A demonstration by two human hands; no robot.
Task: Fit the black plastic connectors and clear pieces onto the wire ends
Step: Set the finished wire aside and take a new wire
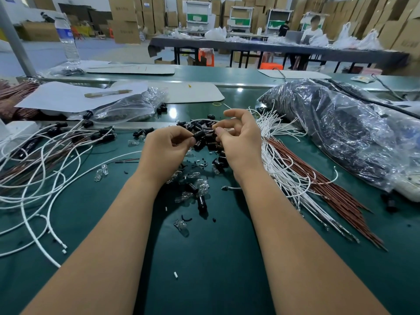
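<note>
Two hands meet: left hand (169, 142) pinches a black connector (199, 134), right hand (238, 135) seemingly a wire, beside the connector-filled bag (341, 130).

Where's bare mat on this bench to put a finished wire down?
Bare mat lies near you, between your forearms, with only a few stray bits. It is crowded left under the looped wires, centre around the connector pile, and right under the wire bundle and bag.

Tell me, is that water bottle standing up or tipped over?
Standing up. The water bottle stands on the bench's far left side, its cap at the top.
</note>
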